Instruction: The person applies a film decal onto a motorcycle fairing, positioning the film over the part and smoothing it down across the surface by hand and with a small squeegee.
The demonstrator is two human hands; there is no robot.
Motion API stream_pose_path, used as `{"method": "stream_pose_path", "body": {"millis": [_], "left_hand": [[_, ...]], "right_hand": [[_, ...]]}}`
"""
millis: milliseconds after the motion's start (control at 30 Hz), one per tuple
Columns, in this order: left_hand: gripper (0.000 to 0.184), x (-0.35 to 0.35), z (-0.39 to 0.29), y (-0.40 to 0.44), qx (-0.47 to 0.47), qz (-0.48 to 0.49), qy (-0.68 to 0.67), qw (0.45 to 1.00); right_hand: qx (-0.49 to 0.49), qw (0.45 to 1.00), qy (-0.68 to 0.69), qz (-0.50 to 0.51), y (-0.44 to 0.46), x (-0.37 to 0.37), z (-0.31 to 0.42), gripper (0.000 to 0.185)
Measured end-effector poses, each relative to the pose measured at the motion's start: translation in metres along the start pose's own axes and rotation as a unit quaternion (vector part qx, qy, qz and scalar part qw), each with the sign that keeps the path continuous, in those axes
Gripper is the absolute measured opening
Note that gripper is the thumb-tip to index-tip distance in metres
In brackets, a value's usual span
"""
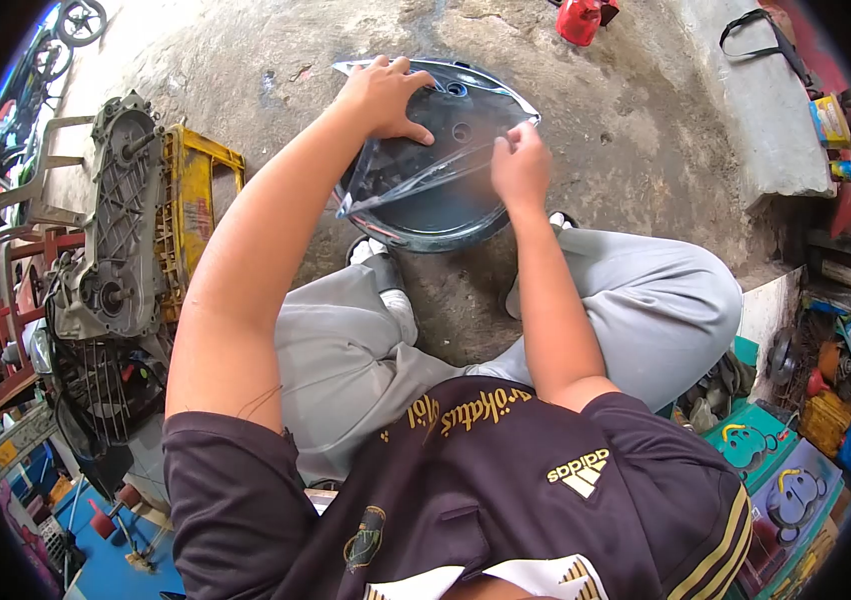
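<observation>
A dark round basin (436,238) sits on the floor in front of my feet. Across it lies a clear plastic sheet (416,180), creased, with pointed corners reaching past the rim on both sides. My left hand (386,97) rests on the sheet near the basin's far left side, its thumb spread away from its bent fingers. At the right rim, my right hand (522,165) is closed in a pinch on the sheet's edge by a corner. Two small round shapes show in the basin's dark interior; what they are I cannot tell.
Left of me are a grey metal engine casing (126,220) and a yellow crate (186,190). A red object (579,20) stands on the concrete floor (636,130) ahead. To the right are a concrete ledge (776,150) and painted boxes (746,440) among assorted parts.
</observation>
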State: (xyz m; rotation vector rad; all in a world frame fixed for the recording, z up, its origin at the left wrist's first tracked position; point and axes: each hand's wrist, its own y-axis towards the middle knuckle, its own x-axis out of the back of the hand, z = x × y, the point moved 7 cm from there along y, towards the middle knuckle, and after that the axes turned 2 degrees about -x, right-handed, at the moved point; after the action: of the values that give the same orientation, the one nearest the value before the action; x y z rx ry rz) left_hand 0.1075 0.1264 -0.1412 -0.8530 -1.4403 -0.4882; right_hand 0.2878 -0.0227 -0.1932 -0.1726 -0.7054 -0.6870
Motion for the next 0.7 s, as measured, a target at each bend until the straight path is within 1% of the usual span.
{"method": "stream_pose_path", "body": {"millis": [67,100,167,233,300,367,400,433,500,533,567,633,700], "left_hand": [[0.098,0.003,-0.007,0.000,-0.013,0.015,0.051,0.999],[0.098,0.004,-0.009,-0.001,-0.012,0.014,0.052,0.998],[0.102,0.004,-0.012,-0.002,-0.012,0.011,0.069,0.997],[0.105,0.005,-0.011,-0.002,-0.013,0.003,0.067,0.998],[0.106,0.007,-0.009,-0.002,-0.005,0.031,0.056,0.998],[0.110,0.005,-0.011,-0.002,-0.003,0.036,0.061,0.997],[0.110,0.002,-0.012,-0.001,-0.003,0.035,0.072,0.997],[0.111,0.000,-0.011,-0.001,-0.004,0.033,0.082,0.996],[0.111,-0.002,-0.008,0.000,-0.003,0.037,0.074,0.997],[0.109,-0.002,-0.006,-0.001,0.004,0.029,0.062,0.998],[0.108,-0.001,-0.005,-0.002,0.011,0.020,0.048,0.999],[0.106,-0.004,-0.004,-0.001,0.015,0.033,0.038,0.999],[0.108,-0.005,-0.002,-0.003,0.012,0.016,0.031,0.999]], "right_hand": [[-0.033,0.999,0.017,-0.031,0.008,0.012,-0.008,0.012],[-0.087,0.996,0.015,-0.012,0.012,0.012,-0.017,0.014],[-0.068,0.997,-0.019,-0.015,0.007,0.007,-0.014,0.016],[-0.038,0.999,0.004,0.020,-0.006,-0.003,0.003,0.016],[-0.043,0.999,-0.008,0.023,-0.007,0.000,0.003,0.015],[-0.093,0.995,0.027,-0.002,0.010,0.006,-0.023,0.014],[-0.130,0.990,0.057,-0.003,0.018,0.006,-0.034,0.015],[-0.142,0.988,0.061,0.008,0.020,0.006,-0.042,0.015],[-0.083,0.996,0.040,0.019,0.008,-0.006,-0.022,0.013],[-0.009,1.000,-0.001,0.006,-0.004,-0.006,0.000,0.012],[0.027,1.000,-0.004,-0.003,-0.012,-0.010,0.010,0.013],[0.012,1.000,0.003,0.000,-0.006,-0.006,0.004,0.013],[-0.040,0.998,0.037,-0.011,0.013,0.012,-0.018,0.015]]}}
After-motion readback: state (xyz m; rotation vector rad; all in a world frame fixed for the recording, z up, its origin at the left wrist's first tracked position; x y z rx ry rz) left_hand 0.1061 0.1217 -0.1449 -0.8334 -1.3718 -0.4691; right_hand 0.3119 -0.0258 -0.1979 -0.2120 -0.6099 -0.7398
